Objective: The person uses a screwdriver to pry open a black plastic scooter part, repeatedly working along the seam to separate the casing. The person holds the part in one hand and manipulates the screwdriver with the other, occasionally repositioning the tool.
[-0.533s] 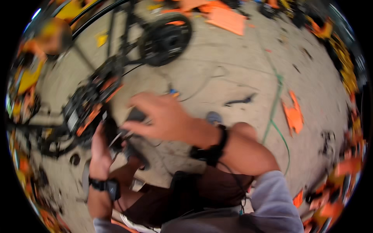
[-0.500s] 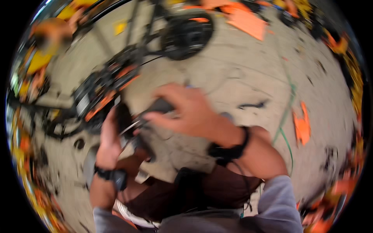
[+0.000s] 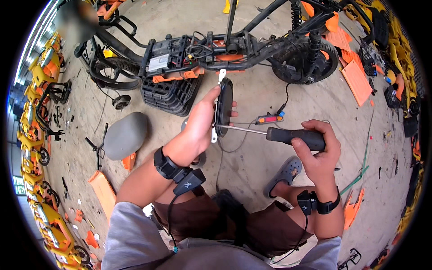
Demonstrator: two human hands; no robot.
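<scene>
My left hand (image 3: 198,123) is wrapped around a round, black, dish-shaped part (image 3: 227,105) turned edge-on, with a white metal bracket (image 3: 214,135) along its left side. In my right hand (image 3: 324,157) lies a screwdriver (image 3: 292,138) with a thick black handle. Its steel shaft points left, and the tip reaches the lower part of the round piece by the bracket. Whether the tip sits in a screw cannot be made out. My left fingertips show behind the black part.
A stripped scooter frame (image 3: 252,56) stands ahead, its rear wheel (image 3: 306,63) at right. A black crate-like box (image 3: 173,96) sits under it. Nearby are a grey seat (image 3: 126,135), a small orange-and-black device (image 3: 270,119) on a cable, orange panels (image 3: 357,81) and yellow scooters (image 3: 49,202).
The view has swung, bringing the scooter frame to the middle and sharpening. My hands were close together at the left; now my right hand is farther right, with the screwdriver spanning the gap.
</scene>
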